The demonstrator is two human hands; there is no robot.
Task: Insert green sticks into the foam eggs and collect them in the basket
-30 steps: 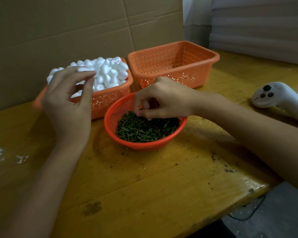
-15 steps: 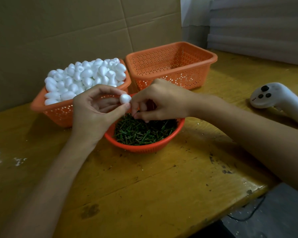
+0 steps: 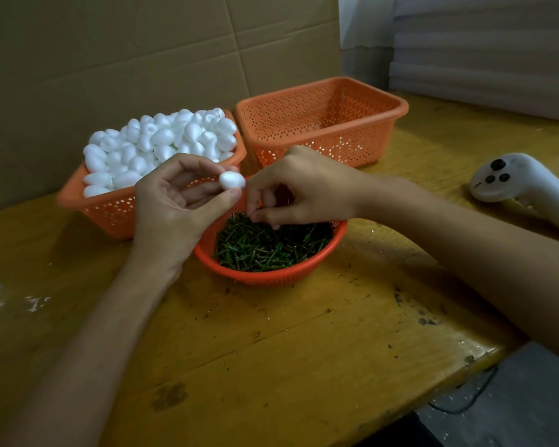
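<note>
My left hand [image 3: 175,204] pinches a white foam egg [image 3: 232,181] between thumb and fingertips, above the left rim of a round orange bowl [image 3: 268,275] filled with short green sticks [image 3: 265,246]. My right hand [image 3: 300,188] hovers over the bowl just right of the egg, fingers curled and pinched together at the stick pile; whether a stick is between them is hidden. A rectangular orange basket [image 3: 110,208] heaped with foam eggs [image 3: 162,143] stands at the back left. An orange rectangular basket [image 3: 323,124] with nothing visible inside stands at the back right.
A white handheld controller [image 3: 523,185] lies at the right of the wooden table [image 3: 271,350]. Cardboard [image 3: 142,53] lines the wall behind the baskets. The table's front right edge drops to a grey floor with a black cable [image 3: 465,404].
My left hand carried an egg from the heaped basket down to beside my right hand, then held there. My right hand stayed over the stick bowl.
</note>
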